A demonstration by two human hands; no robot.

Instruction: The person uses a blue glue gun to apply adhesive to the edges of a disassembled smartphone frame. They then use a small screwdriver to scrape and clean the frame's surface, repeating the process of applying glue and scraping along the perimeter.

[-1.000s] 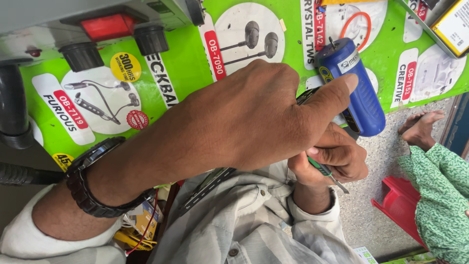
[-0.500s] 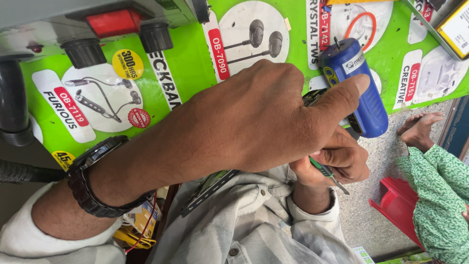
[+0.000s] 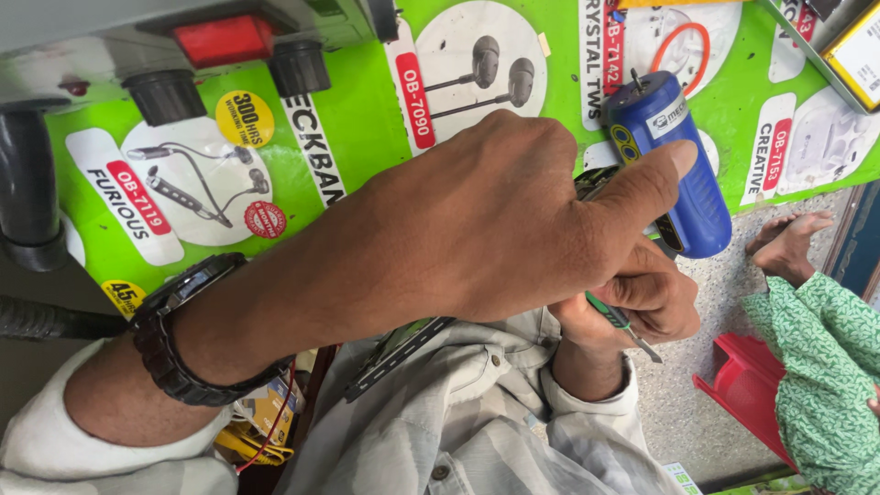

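My left hand [image 3: 477, 229], with a black watch [image 3: 174, 348] on its wrist, fills the middle of the view. It lies closed over a dark flat device [image 3: 396, 357] seen edge-on, and its thumb points towards a blue cylindrical tool [image 3: 687, 174]. Just below the thumb, my right hand [image 3: 642, 307] grips a small green-handled screwdriver [image 3: 623, 328] whose metal tip sticks out to the lower right. Most of the device is hidden under my left hand.
The blue tool lies on a green counter [image 3: 348, 128] covered with earphone pictures. A grey machine with a red switch [image 3: 225, 38] and black knobs stands at the top left. At the right, another person in green patterned cloth [image 3: 825, 367] sits by a red stool [image 3: 742, 394].
Both hands keep their grips in the same place. My left thumb has stretched slightly closer to the blue tool.
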